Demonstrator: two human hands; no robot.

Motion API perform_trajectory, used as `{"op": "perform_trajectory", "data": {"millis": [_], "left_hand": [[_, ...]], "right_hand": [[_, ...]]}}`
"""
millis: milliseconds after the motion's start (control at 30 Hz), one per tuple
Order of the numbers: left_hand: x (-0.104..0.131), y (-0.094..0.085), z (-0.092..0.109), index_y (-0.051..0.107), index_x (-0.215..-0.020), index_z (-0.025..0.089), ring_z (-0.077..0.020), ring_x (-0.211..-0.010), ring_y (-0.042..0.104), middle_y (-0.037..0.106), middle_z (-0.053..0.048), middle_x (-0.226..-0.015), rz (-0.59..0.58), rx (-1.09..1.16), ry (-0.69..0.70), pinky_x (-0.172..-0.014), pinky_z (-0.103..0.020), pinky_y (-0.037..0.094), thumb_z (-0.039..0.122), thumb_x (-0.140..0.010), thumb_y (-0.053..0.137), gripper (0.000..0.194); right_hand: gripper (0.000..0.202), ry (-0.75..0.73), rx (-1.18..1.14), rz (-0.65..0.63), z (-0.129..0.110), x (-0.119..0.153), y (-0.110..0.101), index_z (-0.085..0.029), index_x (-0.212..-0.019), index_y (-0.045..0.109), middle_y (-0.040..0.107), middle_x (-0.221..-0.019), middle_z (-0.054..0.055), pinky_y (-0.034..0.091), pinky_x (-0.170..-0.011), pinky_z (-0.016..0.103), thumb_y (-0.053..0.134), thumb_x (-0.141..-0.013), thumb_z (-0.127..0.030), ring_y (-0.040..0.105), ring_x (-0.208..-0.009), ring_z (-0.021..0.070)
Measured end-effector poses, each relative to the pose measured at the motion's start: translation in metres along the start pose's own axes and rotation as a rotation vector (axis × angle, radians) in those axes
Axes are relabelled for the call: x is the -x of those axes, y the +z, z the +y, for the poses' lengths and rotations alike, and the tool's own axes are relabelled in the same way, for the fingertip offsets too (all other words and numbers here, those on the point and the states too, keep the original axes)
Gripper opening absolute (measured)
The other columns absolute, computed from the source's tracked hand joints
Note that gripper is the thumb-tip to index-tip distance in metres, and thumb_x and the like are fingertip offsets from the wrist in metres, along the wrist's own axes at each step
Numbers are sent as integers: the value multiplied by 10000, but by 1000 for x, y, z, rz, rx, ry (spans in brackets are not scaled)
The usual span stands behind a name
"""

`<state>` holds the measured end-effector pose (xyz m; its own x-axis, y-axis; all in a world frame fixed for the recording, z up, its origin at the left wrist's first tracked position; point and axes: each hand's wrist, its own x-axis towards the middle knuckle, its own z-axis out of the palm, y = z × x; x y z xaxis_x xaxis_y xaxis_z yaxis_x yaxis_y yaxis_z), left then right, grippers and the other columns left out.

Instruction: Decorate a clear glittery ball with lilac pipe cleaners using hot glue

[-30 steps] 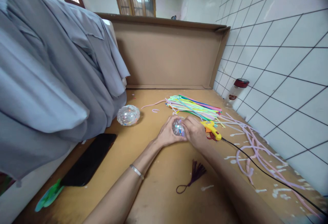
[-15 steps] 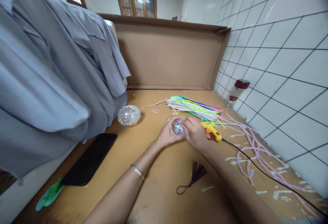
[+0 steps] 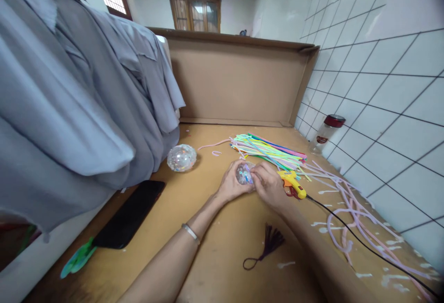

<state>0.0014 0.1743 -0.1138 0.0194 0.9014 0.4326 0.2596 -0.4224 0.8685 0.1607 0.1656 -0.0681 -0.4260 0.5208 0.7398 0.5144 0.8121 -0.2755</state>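
My left hand [image 3: 230, 184] is wrapped round the side of a small clear sparkly bowl [image 3: 243, 174] above the table. My right hand [image 3: 269, 183] is closed at the bowl's right edge, its thumb and fingertips pinched together; whatever they grip is too small to name. Just right of it lies a yellow glue gun [image 3: 293, 185] with a black cord. A second clear bowl [image 3: 181, 158] rests on the table to the left. Nearer to me, a dark purple tassel [image 3: 271, 242] with a loop lies between my forearms.
Behind my hands lies a pile of coloured pipe cleaners [image 3: 267, 149]. Pink and lilac strands [image 3: 342, 213] spread at the right. A jar [image 3: 326, 134] stands by the tiled wall. A black phone [image 3: 130, 215] and grey cloth [image 3: 114, 95] are left; a cardboard panel [image 3: 239, 81] stands behind.
The whole view has shifted slightly, so things appear a little further right. My right fingertips have moved slightly at the bowl's rim; my left hand keeps its hold.
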Motion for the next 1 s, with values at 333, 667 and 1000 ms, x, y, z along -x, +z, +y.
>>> {"op": "perform_trajectory", "data": {"millis": [333,667,1000], "left_hand": [[-4,-1,-3,468,-1139,215,-215,-1005,608,614,-32,-1099,130,111,-137,-920,-348,481,322,-544,824,702],[-7,-4,-5,467,-1128,218,-236,-1016,620,620,-35,-1058,176,93,-160,-928,-371,484,351,-541,806,691],[-2,-1,2,481,-1131,220,-226,-1037,600,615,-35,-1112,137,64,-147,-944,-367,466,306,-533,822,694]], "right_hand": [[179,287,48,335,32,3,-9,-192,-842,644,665,-813,65,500,-722,337,478,-886,-242,621,-771,201],[483,847,825,-310,43,35,-47,-78,-1025,640,667,-1018,226,476,-719,378,513,-892,-525,659,-913,321],[392,1058,658,-295,59,46,-43,-119,-963,657,707,-931,175,443,-631,334,570,-812,-470,679,-866,309]]}}
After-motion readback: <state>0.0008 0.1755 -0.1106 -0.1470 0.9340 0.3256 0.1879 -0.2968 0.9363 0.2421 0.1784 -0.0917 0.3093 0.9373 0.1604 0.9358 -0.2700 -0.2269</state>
